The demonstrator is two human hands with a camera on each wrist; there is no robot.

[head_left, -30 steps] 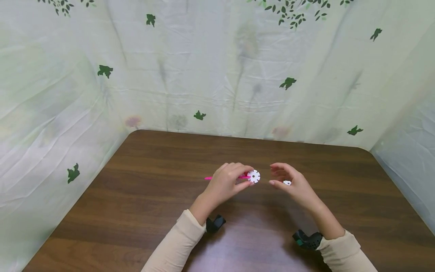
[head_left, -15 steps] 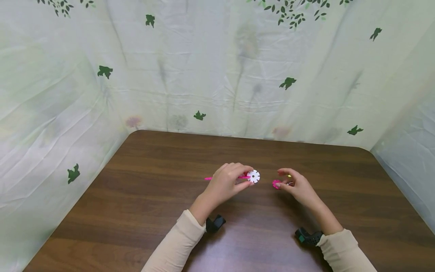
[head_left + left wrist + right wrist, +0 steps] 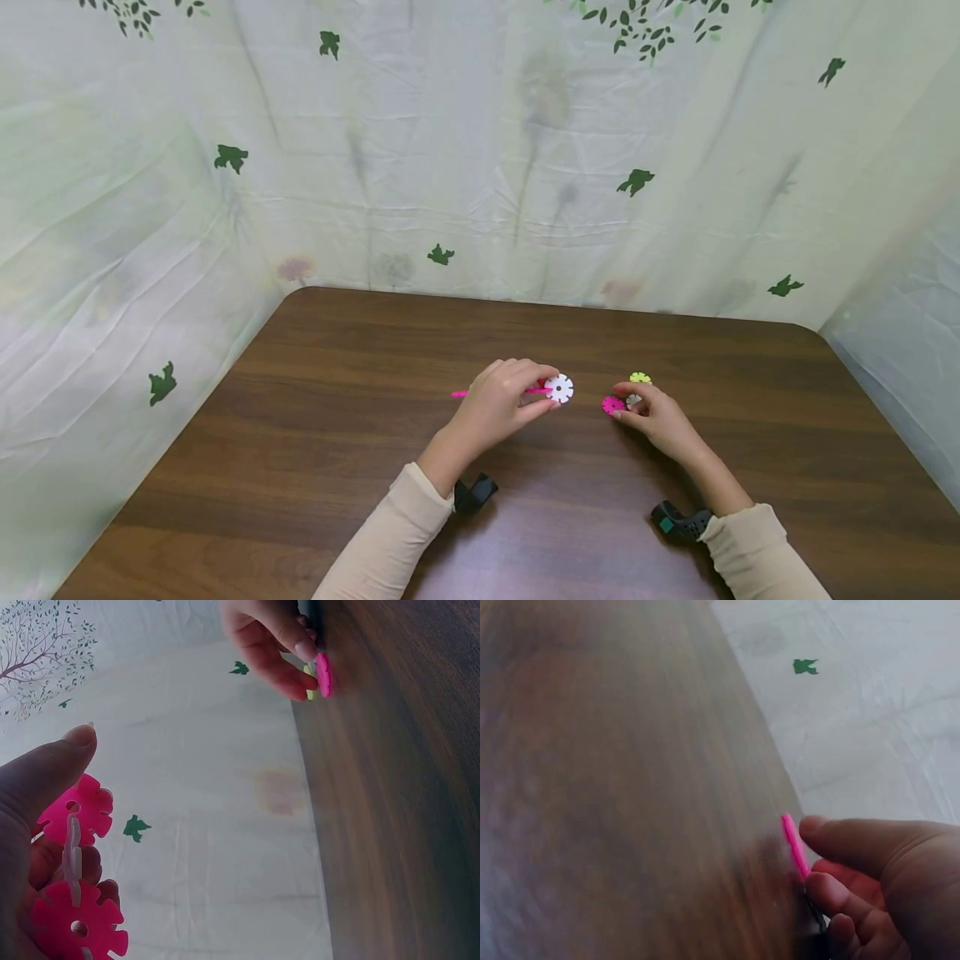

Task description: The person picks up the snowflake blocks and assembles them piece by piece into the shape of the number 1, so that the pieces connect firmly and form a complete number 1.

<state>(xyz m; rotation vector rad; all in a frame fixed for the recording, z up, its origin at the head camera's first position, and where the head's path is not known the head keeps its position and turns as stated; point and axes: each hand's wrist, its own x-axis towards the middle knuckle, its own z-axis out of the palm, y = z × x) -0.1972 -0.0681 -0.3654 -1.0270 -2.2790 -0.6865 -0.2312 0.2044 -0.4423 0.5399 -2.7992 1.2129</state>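
My left hand (image 3: 501, 396) holds a chain of interlocked notched discs. Its white disc (image 3: 559, 388) faces the head camera, while a pink disc (image 3: 459, 393) shows edge-on past the hand's left side. In the left wrist view, a pink disc (image 3: 79, 922) and an edge-on white disc (image 3: 72, 851) slot together beside the thumb. Low over the table, my right hand (image 3: 663, 425) has thumb and forefinger spread about a loose pink disc (image 3: 612, 406). Another white disc (image 3: 633, 402) lies partly hidden under that hand. Just beyond sits a yellow disc (image 3: 640, 378).
The brown wooden table (image 3: 360, 467) runs back to a pale printed cloth (image 3: 465, 167), which hangs behind it and along both sides. Black wrist devices show under each forearm, such as the right wrist camera (image 3: 680, 522).
My right hand has lowered and shifted right, bringing the pink and yellow discs into sight in the head view. My left hand and its chain have stayed still.
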